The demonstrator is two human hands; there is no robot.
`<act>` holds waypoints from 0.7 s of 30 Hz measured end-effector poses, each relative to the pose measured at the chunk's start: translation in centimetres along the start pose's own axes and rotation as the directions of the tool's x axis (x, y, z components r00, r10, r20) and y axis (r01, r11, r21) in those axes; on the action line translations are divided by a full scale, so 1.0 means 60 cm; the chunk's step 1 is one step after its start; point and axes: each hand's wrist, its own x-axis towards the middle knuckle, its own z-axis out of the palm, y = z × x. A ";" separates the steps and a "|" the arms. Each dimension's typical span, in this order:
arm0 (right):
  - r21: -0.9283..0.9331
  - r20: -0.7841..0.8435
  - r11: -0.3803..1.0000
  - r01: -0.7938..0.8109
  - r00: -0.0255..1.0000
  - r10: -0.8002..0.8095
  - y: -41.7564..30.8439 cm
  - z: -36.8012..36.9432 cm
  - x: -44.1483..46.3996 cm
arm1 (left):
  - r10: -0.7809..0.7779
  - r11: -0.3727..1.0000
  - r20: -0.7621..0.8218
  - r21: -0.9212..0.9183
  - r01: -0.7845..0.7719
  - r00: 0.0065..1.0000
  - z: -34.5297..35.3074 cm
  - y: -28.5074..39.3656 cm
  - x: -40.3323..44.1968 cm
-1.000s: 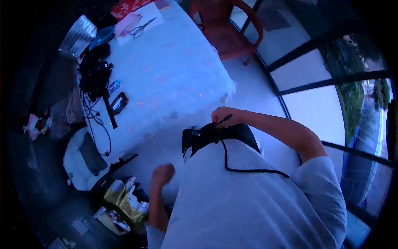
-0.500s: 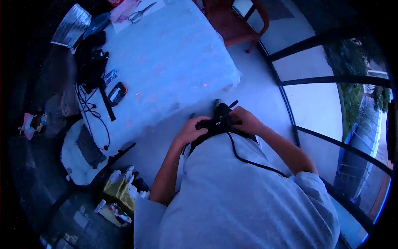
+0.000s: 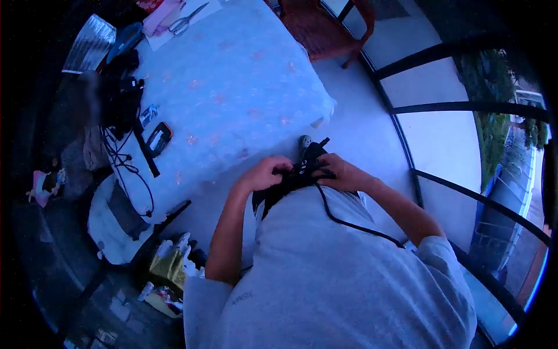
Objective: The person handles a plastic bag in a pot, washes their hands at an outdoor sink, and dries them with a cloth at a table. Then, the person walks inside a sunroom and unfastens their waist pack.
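Note:
Both hands are at my waist, in front of the grey shirt [image 3: 349, 267]. My left hand [image 3: 264, 174] has its fingers curled in at the left edge of a black strap-like item [image 3: 302, 168], which has small light marks on it. My right hand [image 3: 346, 173] is closed round the right side of the same item, with a dark end showing between thumb and fingers. A black cable [image 3: 354, 225] runs from there across the shirt to the right. A short black strap end [image 3: 324, 141] sticks up beyond the hands. What the left fingertips grip is partly hidden.
A table with a pale flowered cover [image 3: 232, 87] stands ahead, bearing scissors [image 3: 187, 18], a black-and-orange device [image 3: 159, 139] and tangled cables [image 3: 119, 154]. A red-brown chair [image 3: 319, 35] is beyond. Framed windows [image 3: 439, 131] line the right; a round white stool [image 3: 107, 227] is at left.
My left hand has lifted slightly and turned, its fingers more curled. The right hand has shifted a little down and left along the black item. The view has moved slightly.

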 end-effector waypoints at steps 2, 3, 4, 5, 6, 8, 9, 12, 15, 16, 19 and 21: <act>-0.029 0.018 0.999 0.042 0.999 -0.042 -0.006 -0.001 -0.009 | -0.071 0.997 0.059 0.030 0.069 0.996 -0.005 0.014 0.012; -0.061 0.048 0.994 0.087 0.995 -0.084 -0.011 -0.005 -0.015 | -0.073 0.997 0.067 0.033 0.071 0.995 -0.006 0.019 0.018; -0.059 0.042 0.995 0.080 0.996 -0.078 -0.018 -0.013 -0.024 | -0.123 0.989 0.082 0.089 0.115 0.989 -0.006 0.022 0.024; -0.003 0.060 0.999 0.052 0.997 -0.051 -0.026 -0.026 -0.034 | -0.172 0.977 0.092 0.146 0.158 0.981 -0.006 0.023 0.030; 0.052 0.079 0.998 0.022 0.997 -0.026 -0.029 -0.033 -0.042 | -0.174 0.976 0.100 0.148 0.158 0.980 -0.009 0.019 0.036; 0.104 0.051 0.995 0.000 0.999 -0.006 -0.005 -0.030 -0.053 | -0.124 0.992 0.146 0.002 0.125 0.982 -0.016 0.020 0.051; 0.153 0.030 0.988 -0.015 0.999 0.010 0.007 -0.030 -0.054 | -0.123 0.992 0.159 0.010 0.123 0.980 -0.015 0.028 0.057; 0.091 -0.059 0.967 -0.238 0.968 0.244 0.023 -0.018 -0.004 | -0.109 0.992 0.199 0.088 0.093 0.974 -0.010 0.067 0.074; 0.082 -0.037 0.996 0.028 0.999 -0.025 0.066 0.005 0.033 | -0.179 0.963 0.232 0.241 0.122 0.956 0.002 0.083 0.083; 0.081 -0.052 0.996 0.026 0.998 -0.021 0.079 0.012 0.034 | -0.133 0.972 0.203 0.216 0.088 0.970 0.007 0.069 0.088; -0.175 -0.025 0.983 0.060 0.998 -0.065 0.096 0.008 0.033 | -0.085 0.979 0.135 0.194 0.058 0.987 0.016 0.070 0.098; -0.021 0.003 0.988 -0.151 0.989 0.151 0.072 -0.027 0.020 | -0.084 0.979 0.088 0.193 0.066 0.993 0.017 0.078 0.110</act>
